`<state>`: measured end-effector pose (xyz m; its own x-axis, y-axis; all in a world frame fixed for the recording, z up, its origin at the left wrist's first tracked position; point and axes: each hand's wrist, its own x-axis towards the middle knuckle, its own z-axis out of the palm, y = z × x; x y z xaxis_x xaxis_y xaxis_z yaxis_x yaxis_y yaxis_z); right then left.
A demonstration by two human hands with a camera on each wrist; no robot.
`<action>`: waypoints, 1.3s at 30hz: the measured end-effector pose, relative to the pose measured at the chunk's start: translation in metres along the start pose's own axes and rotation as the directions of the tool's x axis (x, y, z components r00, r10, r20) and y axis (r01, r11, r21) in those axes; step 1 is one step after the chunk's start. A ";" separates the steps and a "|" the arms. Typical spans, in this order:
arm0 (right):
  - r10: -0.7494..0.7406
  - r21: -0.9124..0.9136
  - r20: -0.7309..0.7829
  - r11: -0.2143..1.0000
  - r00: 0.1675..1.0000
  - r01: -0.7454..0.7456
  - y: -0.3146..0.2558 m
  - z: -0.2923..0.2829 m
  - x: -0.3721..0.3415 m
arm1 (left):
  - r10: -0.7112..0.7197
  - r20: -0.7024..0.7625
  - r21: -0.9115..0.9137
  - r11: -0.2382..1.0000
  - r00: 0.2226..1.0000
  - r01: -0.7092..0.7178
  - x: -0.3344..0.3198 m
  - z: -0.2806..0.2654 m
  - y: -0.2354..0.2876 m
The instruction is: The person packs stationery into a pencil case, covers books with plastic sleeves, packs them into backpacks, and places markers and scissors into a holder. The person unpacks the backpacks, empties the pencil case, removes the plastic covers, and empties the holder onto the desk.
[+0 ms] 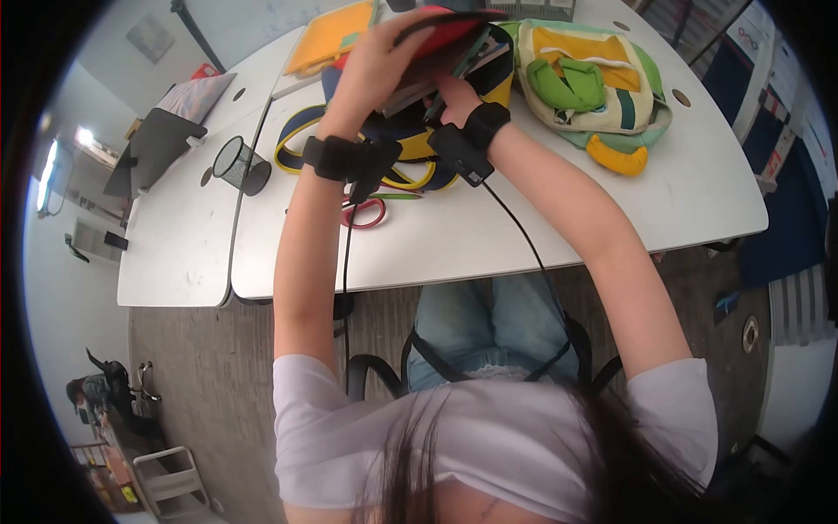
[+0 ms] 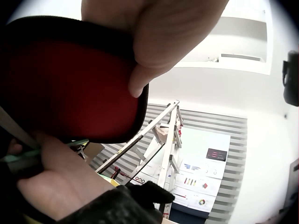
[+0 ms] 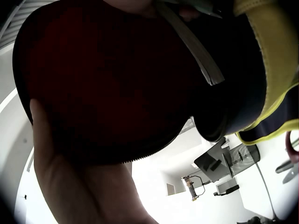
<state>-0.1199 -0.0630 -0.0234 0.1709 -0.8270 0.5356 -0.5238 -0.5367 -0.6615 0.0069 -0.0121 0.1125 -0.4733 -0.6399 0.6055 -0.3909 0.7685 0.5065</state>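
A navy and yellow backpack (image 1: 502, 83) stands on the white table, its red-lined lid (image 1: 429, 59) raised. My left hand (image 1: 377, 74) grips the lid's dark zipped edge; in the left wrist view its thumb (image 2: 136, 84) presses on the red lining (image 2: 74, 88). Under the lid, my right hand (image 1: 458, 103) is at the bag's mouth, and the left wrist view shows its fingers around a thin book (image 2: 23, 155) with a greenish edge. A pale book edge (image 3: 198, 53) shows beside it in the right wrist view. Much of the bag's inside is hidden by the lid.
To the right sits a cream and green backpack (image 1: 602, 83) with a yellow banana-like piece (image 1: 616, 155). Red-handled scissors (image 1: 371, 214) and a green pencil (image 1: 397, 196) lie in front. Leftward are a mesh pen cup (image 1: 240, 166), an orange folder (image 1: 332, 39) and a dark laptop (image 1: 157, 144).
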 end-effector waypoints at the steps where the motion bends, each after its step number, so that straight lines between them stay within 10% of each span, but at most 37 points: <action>1: 0.161 0.258 0.000 0.954 0.987 -0.155 0.011 0.005 0.000 | 0.022 -0.050 -0.018 1.000 0.999 -0.023 0.003 -0.002 -0.008; 3: 0.457 0.663 0.150 0.612 0.877 -0.432 -0.012 -0.009 -0.009 | 0.023 -0.159 0.043 0.999 0.987 -0.016 0.005 -0.004 -0.013; 4: 0.456 0.662 0.148 0.613 0.878 -0.430 -0.025 -0.011 -0.011 | 0.025 -0.160 0.042 0.999 0.987 -0.018 0.006 -0.004 -0.012; 6: 0.663 0.947 0.137 0.131 0.736 -0.294 -0.042 -0.008 -0.012 | 0.020 -0.306 -0.025 0.999 0.952 -0.029 0.007 0.001 -0.002; 10: 0.612 0.932 0.233 0.080 0.756 -0.352 -0.036 0.000 -0.006 | 0.214 -0.208 0.054 0.977 0.954 -0.207 0.005 0.010 -0.004; 12: 0.405 0.883 0.256 0.271 0.878 -0.383 0.012 0.007 -0.004 | 0.206 -0.061 0.095 0.975 0.977 -0.200 -0.004 0.011 0.005; 13: 0.152 0.534 0.113 0.824 0.982 -0.188 0.027 0.006 -0.004 | 0.186 -0.050 0.089 0.979 0.981 -0.181 -0.007 0.009 0.010; 14: -0.158 -0.026 0.142 0.986 0.977 0.163 0.032 0.004 -0.002 | 0.182 -0.049 0.093 0.980 0.982 -0.177 -0.009 0.007 0.008; 19: -0.158 -0.085 0.322 0.977 0.933 0.195 0.043 0.011 0.012 | 0.161 -0.103 0.096 0.984 0.982 -0.151 -0.006 0.001 0.004; 20: 0.249 0.320 0.281 0.886 0.927 -0.335 0.020 0.007 0.013 | 0.160 -0.102 0.094 0.984 0.982 -0.150 -0.006 0.002 0.003; 21: 0.575 0.628 0.403 0.392 0.712 -0.673 0.009 0.005 0.014 | 0.171 -0.108 0.105 0.982 0.979 -0.160 -0.006 0.003 0.002; 28: 0.254 0.389 0.451 0.807 0.856 -0.445 0.026 -0.020 0.013 | 0.109 -0.128 0.116 0.989 0.986 -0.094 -0.012 0.010 -0.001; 33: 0.388 0.754 0.415 0.359 0.823 -0.550 -0.037 -0.042 0.009 | 0.170 -0.124 0.092 0.983 0.978 -0.159 -0.015 0.007 -0.012; 37: 0.456 0.796 0.394 0.265 0.798 -0.544 -0.034 -0.047 0.026 | 0.070 -0.033 0.020 0.997 0.997 -0.069 -0.020 0.003 -0.006; 39: 0.103 0.708 0.202 0.672 0.974 -0.218 -0.012 -0.040 0.028 | 0.084 0.004 -0.033 0.996 0.996 -0.084 -0.021 0.008 -0.009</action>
<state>-0.1419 -0.0727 0.0201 0.2810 -0.8945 0.3478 0.2021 -0.2992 -0.9325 0.0144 -0.0051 0.0905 -0.5074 -0.5730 0.6436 -0.3238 0.8189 0.4738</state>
